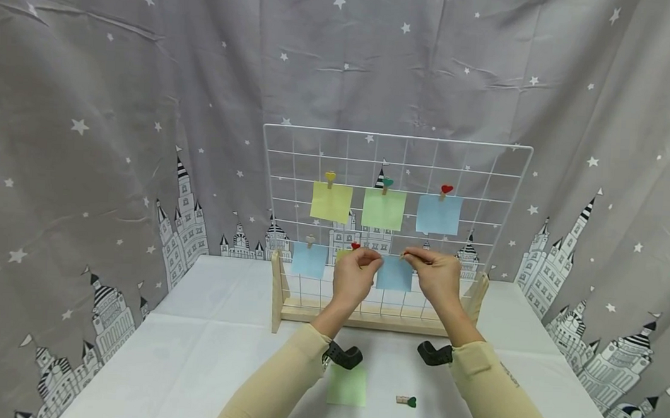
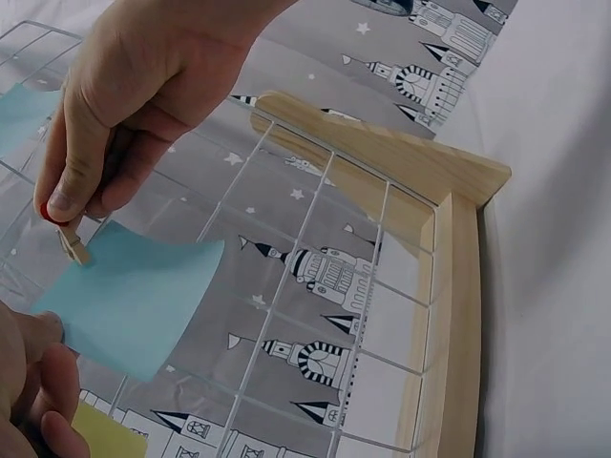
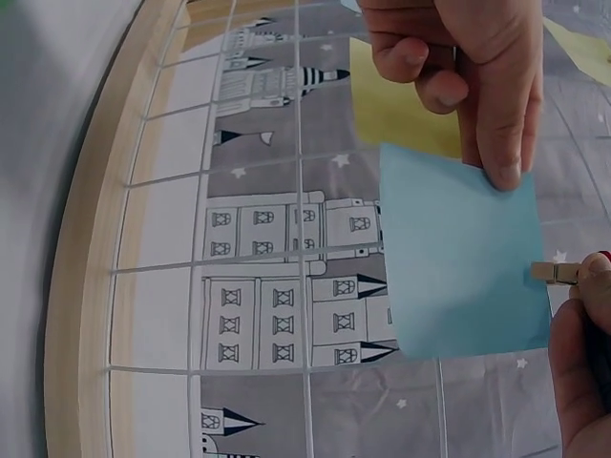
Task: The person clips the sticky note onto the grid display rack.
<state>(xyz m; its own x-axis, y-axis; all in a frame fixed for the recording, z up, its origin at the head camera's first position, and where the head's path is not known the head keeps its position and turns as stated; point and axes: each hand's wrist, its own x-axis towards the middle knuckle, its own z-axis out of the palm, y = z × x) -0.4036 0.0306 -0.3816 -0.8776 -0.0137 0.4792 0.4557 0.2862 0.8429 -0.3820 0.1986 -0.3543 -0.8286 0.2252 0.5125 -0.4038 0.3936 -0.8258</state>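
A blue paper note (image 1: 395, 274) lies against the lower part of a white wire grid (image 1: 398, 135). My left hand (image 1: 357, 276) pinches this note near its upper left edge. At its top edge, my right hand (image 1: 439, 277) pinches a small wooden clothespin (image 2: 76, 246) with a red end, mostly covered by the fingers. The clothespin's tip (image 3: 542, 274) overlaps the note's edge. Behind my left hand, a yellow note (image 3: 406, 105) is partly hidden, with a red heart clothespin (image 1: 356, 245) above it. Another blue note (image 1: 309, 260) hangs farther left from a pale clothespin (image 1: 310, 239).
Higher on the grid hang a yellow note (image 1: 331, 202), a green note (image 1: 383, 210) and a blue note (image 1: 439, 215), each under a heart clothespin. A wooden stand (image 1: 276, 291) carries the grid. On the white table (image 1: 191, 353) lie a green note (image 1: 347, 386) and a green-heart clothespin (image 1: 406, 401).
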